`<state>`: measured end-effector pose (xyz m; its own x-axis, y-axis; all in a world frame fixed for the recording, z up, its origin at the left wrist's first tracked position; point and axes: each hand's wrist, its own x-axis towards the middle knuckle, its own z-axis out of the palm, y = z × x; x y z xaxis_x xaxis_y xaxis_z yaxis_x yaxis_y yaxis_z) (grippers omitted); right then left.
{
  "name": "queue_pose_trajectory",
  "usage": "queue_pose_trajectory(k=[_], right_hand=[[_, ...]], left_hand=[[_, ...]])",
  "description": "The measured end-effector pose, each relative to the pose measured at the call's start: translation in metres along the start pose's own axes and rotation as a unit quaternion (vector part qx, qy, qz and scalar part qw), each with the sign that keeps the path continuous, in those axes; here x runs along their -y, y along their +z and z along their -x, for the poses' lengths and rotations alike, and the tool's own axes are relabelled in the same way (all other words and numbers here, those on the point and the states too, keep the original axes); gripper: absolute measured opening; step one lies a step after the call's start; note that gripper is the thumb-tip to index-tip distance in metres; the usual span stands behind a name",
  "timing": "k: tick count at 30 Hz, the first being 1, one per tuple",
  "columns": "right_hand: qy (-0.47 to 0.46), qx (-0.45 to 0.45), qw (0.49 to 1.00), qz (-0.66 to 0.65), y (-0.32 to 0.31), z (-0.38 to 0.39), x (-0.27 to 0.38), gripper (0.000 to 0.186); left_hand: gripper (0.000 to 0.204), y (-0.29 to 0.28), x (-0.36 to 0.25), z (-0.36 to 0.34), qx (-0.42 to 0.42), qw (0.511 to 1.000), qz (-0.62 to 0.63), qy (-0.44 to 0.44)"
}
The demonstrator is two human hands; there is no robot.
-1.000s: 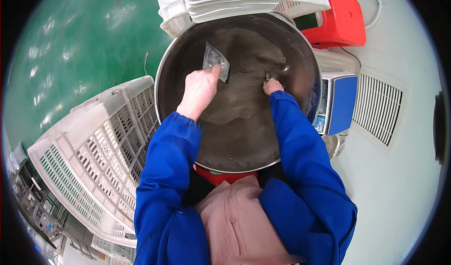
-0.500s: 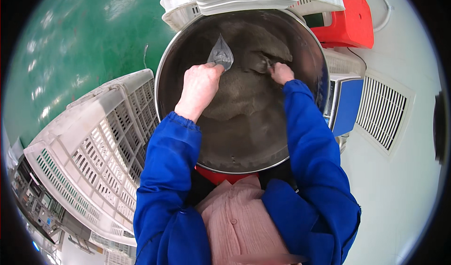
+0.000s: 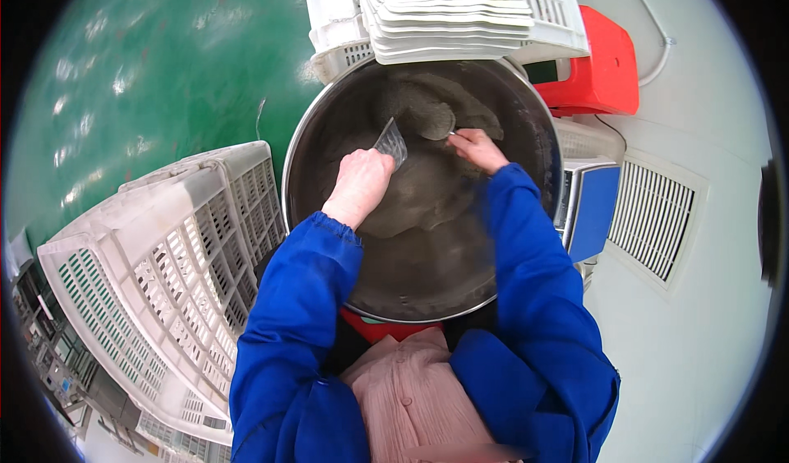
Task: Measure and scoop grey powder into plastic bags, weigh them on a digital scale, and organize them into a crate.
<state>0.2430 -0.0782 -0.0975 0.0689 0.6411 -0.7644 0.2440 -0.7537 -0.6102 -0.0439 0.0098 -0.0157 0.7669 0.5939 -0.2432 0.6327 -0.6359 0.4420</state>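
Note:
A large round metal tub [image 3: 419,286] in front of me holds a mound of grey-brown powder [image 3: 415,196]. My left hand [image 3: 362,185] is closed on the edge of a small pouch [image 3: 392,144], silvery or clear, held over the powder at the tub's left side. My right hand [image 3: 478,149] grips the short handle of a round scoop [image 3: 436,123]. The scoop looks full of powder and is just right of the pouch, apart from it. The pouch's contents are hidden from this angle.
White slatted plastic crates [image 3: 164,241] stand at the left. Behind the tub, a stack of flat white pouches or sheets [image 3: 448,23] lies on a white crate [image 3: 559,11]. At the right are a red machine or case [image 3: 604,64], a blue-sided box [image 3: 593,210] and a wall vent [image 3: 653,212].
The scoop has come up out of the powder and moved left toward the pouch. The pouch has turned to a narrower, tilted view. The whole view has shifted slightly.

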Motion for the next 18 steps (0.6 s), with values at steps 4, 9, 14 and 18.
queue_pose_trajectory(k=[4, 9, 14, 18], right_hand=[[-0.041, 0.017, 0.997, 0.069, -0.069, 0.084, 0.046, 0.036], [-0.113, -0.017, 0.929, 0.351, -0.065, 0.154, 0.135, 0.027], [-0.205, -0.124, 0.763, 0.600, -0.007, 0.151, 0.147, 0.017], [-0.261, -0.155, 0.711, 0.635, 0.023, 0.164, 0.160, 0.004]], left_hand=[[0.010, 0.009, -0.017, -0.006, -0.007, 0.999, 0.002, 0.047], [0.011, 0.013, -0.035, -0.004, -0.013, 0.997, -0.013, 0.078], [0.011, 0.018, -0.037, -0.005, -0.022, 0.995, -0.003, 0.098], [0.011, 0.024, -0.036, -0.007, -0.030, 0.993, 0.003, 0.111]])
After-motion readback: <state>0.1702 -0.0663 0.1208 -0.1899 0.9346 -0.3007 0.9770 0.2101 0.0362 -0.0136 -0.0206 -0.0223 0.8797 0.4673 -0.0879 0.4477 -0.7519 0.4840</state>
